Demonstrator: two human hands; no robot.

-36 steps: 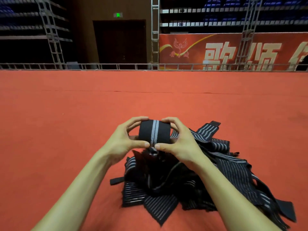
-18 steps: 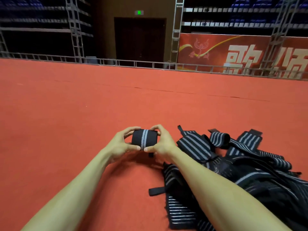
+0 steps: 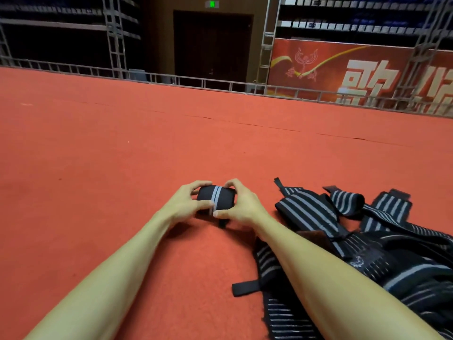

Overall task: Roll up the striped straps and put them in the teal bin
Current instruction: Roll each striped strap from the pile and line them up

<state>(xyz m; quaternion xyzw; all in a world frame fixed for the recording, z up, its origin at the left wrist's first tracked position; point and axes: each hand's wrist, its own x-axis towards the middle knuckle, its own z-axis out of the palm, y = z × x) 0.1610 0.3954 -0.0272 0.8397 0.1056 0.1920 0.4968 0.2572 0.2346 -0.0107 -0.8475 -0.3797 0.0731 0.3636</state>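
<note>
The rolled strap (image 3: 215, 200), black with a pale stripe, sits low over the red carpet (image 3: 122, 155), held at both ends. The left hand (image 3: 185, 204) and right hand (image 3: 241, 207) curl their fingers tight around it. A pile of loose striped straps (image 3: 355, 246) lies just to the right.

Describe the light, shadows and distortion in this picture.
Head view: carpet evenly lit, no glare; soft shadow on it under the left hand, right hand and strap roll; stands behind dark; the right truss leans from wide-angle distortion; hands sharp.
</note>
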